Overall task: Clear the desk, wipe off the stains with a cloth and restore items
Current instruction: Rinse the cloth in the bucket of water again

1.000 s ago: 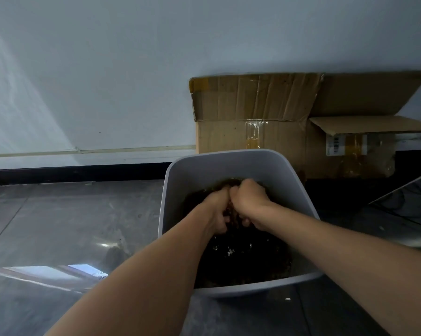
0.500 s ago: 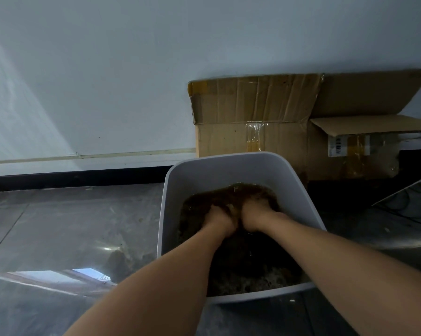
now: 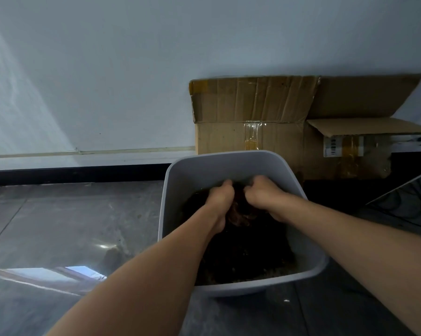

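A grey plastic basin (image 3: pixel 192 175) is set on a dark, glossy floor (image 3: pixel 59 226). The basin is partly filled with dark brown water (image 3: pixel 248 258). A wet, brownish cloth (image 3: pixel 238 214) is held bunched above the water, towards the far side of the basin. The left hand (image 3: pixel 220 202) is curled round the cloth's left part, and the right hand (image 3: pixel 262 197) is curled round its right part. The two hands are placed close together, knuckles up, with the cloth gathered between them. An opened cardboard box (image 3: pixel 253 112) is seen just behind the basin, against a pale wall (image 3: pixel 107 69).
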`<state>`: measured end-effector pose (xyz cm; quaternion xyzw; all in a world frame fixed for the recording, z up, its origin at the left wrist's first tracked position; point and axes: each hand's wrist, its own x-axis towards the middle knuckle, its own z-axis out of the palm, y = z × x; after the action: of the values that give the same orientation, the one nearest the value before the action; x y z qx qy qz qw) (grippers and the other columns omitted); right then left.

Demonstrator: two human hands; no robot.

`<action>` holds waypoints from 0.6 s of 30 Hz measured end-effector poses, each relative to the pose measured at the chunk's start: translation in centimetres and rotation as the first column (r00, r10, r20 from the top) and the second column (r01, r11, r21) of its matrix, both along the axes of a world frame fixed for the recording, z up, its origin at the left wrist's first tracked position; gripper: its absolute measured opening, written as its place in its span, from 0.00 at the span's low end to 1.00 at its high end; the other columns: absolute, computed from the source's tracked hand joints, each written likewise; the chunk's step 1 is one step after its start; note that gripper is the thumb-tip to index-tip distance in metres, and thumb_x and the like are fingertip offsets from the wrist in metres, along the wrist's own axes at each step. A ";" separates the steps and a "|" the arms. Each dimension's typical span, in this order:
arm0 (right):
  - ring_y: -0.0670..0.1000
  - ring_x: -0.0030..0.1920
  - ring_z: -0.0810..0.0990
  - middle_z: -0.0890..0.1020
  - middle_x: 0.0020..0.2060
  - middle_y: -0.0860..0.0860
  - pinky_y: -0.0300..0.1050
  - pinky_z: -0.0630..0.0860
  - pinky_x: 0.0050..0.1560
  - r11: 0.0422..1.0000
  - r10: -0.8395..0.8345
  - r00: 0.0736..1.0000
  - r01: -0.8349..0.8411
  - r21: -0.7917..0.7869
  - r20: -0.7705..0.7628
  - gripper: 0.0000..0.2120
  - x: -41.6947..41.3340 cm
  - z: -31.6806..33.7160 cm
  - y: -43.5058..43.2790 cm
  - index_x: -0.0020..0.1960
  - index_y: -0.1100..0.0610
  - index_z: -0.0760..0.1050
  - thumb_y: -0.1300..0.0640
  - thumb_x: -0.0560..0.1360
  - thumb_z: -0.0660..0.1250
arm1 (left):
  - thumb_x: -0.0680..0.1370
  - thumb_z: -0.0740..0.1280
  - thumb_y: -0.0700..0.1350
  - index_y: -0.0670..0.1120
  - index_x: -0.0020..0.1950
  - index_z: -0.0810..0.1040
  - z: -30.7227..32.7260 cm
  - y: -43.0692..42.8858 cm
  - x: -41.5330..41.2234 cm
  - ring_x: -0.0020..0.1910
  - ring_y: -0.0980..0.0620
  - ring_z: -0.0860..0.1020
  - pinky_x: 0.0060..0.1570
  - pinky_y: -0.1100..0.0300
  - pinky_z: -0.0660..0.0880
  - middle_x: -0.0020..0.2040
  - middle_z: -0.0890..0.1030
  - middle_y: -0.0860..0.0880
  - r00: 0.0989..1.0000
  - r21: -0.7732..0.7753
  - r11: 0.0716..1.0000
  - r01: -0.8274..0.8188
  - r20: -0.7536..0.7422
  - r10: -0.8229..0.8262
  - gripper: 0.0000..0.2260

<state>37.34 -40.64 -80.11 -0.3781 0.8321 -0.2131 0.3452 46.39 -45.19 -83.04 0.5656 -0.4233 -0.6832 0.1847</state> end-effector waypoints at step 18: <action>0.56 0.47 0.81 0.81 0.47 0.57 0.52 0.83 0.44 0.997 -0.057 0.989 0.063 -0.042 0.137 0.10 1.1 -0.4 0.1 0.52 0.60 0.76 0.53 0.81 0.62 | 0.80 0.67 0.51 0.42 0.61 0.79 -2.1 -0.6 0.7 0.46 0.42 0.83 0.40 0.53 0.82 0.52 0.84 0.41 0.996 0.088 0.996 -0.014 0.085 0.007 0.15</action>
<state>38.44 -40.52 -80.47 -0.3453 0.8127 -0.2677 0.3855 47.11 -45.77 -85.12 0.6040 -0.3969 -0.6758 0.1449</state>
